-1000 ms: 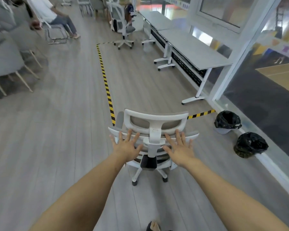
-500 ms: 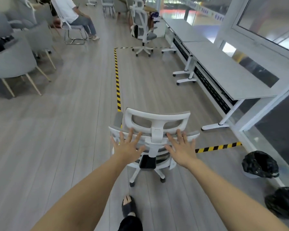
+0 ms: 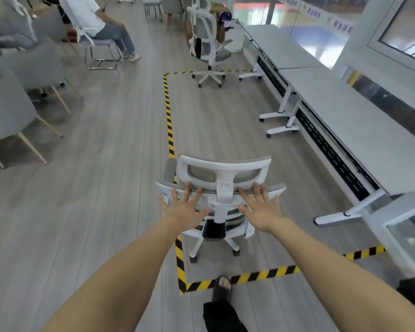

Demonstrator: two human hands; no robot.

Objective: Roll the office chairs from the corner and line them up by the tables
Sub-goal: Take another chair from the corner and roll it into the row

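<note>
So the white-framed office chair with grey mesh back (image 3: 222,188) sits right at the near corner of the yellow-and-black striped floor tape (image 3: 242,276), its castors just inside the taped box, left armrest over the long tape line. Both arms are stretched out: the left hand (image 3: 185,209) and the right hand (image 3: 261,210) lie flat on the top edge of the backrest, fingers straight and spread, one each side of the white plastic spine under the headrest. Nothing gripped, just palms pressing.

Ahead it's grey wood-look plank flooring. Along the right runs a row of long grey-topped tables on white wheeled legs (image 3: 345,116), with black perforated panels underneath. A second white mesh office chair (image 3: 209,44) stands at the far end of the box, near the first table. Off to the left are grey upholstered chairs with pale wooden legs (image 3: 15,101), and a seated person in a white shirt (image 3: 91,17) on a metal-framed chair. There's purple signage on the far glass, too blurry to read. A sandalled foot (image 3: 223,287) is on the near tape.
</note>
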